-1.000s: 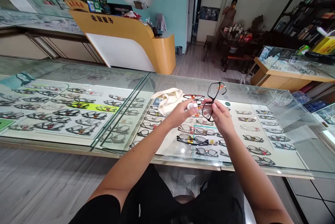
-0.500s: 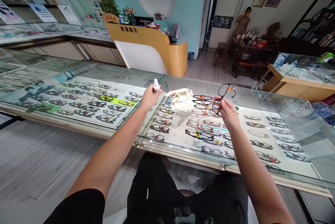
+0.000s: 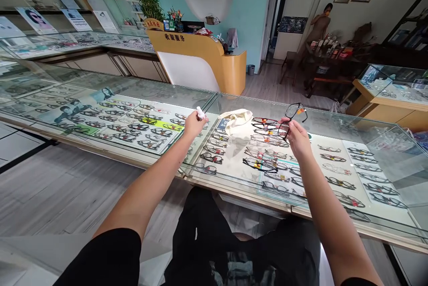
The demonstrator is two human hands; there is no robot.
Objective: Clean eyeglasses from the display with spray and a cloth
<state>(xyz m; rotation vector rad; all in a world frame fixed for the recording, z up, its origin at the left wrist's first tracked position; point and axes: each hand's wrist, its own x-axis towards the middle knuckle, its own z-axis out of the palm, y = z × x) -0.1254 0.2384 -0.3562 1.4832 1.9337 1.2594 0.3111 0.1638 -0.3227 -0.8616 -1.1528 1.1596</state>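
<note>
My left hand (image 3: 193, 124) grips a small white spray bottle (image 3: 200, 113), held low over the glass counter (image 3: 334, 118) to the left of a crumpled cream cloth (image 3: 236, 119). My right hand (image 3: 295, 137) pinches a pair of black-framed glasses (image 3: 291, 114) by one lens rim, holding them raised above the glass to the right of the cloth. Another pair of dark glasses with red detail (image 3: 264, 123) lies on the counter top between the cloth and my right hand.
Under the glass lie several rows of spectacle frames (image 3: 133, 127). A yellow reception desk (image 3: 200, 60) stands beyond the counter. A person (image 3: 319, 25) stands by a cluttered dark table at the back right. Another glass case (image 3: 391, 89) is at right.
My left hand carried the spray bottle away from the glasses, out to the left and down toward the counter. My right hand kept hold of the black glasses.
</note>
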